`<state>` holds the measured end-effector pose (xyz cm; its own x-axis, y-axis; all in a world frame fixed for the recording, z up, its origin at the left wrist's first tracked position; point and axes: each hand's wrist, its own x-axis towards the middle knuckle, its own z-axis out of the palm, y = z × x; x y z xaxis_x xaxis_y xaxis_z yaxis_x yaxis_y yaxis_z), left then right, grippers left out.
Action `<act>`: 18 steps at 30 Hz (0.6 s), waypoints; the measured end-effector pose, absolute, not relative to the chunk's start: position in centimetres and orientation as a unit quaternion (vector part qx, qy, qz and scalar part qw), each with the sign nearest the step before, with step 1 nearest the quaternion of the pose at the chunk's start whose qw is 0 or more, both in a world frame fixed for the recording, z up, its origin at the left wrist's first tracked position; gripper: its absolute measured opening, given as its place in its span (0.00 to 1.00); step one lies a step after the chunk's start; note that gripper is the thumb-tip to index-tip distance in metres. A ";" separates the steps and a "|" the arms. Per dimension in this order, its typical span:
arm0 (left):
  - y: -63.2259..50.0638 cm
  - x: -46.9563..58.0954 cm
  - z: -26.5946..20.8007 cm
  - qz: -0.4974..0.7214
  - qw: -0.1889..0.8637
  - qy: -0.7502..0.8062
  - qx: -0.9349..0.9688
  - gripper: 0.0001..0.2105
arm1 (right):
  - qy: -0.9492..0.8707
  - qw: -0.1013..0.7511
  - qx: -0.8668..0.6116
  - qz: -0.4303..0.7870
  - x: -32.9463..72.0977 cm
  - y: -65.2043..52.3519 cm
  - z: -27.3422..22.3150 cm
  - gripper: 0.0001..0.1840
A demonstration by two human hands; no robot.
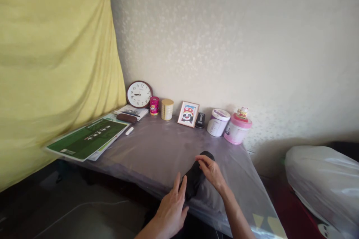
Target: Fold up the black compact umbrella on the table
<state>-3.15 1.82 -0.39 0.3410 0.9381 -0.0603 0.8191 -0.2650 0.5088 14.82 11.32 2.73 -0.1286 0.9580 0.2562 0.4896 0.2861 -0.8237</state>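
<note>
A long black bundle (193, 185) lies slantwise near the front edge of the table; it looks soft, and its exact kind does not show. My left hand (172, 207) is at its lower left side, fingers apart, the fingertips beside or lightly against it. Over its upper end is my right hand (210, 170), with thumb and forefinger pinched together. Whatever that pinch holds, if anything, is too small to make out. Part of the bundle is hidden behind both hands.
Along the wall stand a clock (139, 94), a magenta tin (154, 106), a yellow-lidded can (167, 110), a framed panda picture (188, 114), a black device (200, 120) and two tubs (218, 123). Green booklets (89, 138) overhang the table's left edge. A plastic-covered bundle (322, 183) sits right.
</note>
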 end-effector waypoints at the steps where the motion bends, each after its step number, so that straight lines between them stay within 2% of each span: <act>1: 1.8 -3.2 -0.4 0.133 0.233 0.558 0.786 0.38 | -0.714 0.386 -0.512 0.281 14.6 11.3 2.7 0.14; 5: 1.8 -3.0 -0.4 0.131 0.222 0.558 0.789 0.41 | -0.739 0.353 -0.510 0.264 14.1 11.4 2.1 0.15; 13: 2.0 -2.9 0.1 0.102 0.218 0.535 0.810 0.41 | -0.600 0.460 -0.512 0.407 17.0 8.4 2.9 0.12; 18: 2.1 -2.9 -0.8 0.117 0.224 0.530 0.810 0.40 | -0.524 0.497 -0.604 0.337 21.8 6.3 1.6 0.18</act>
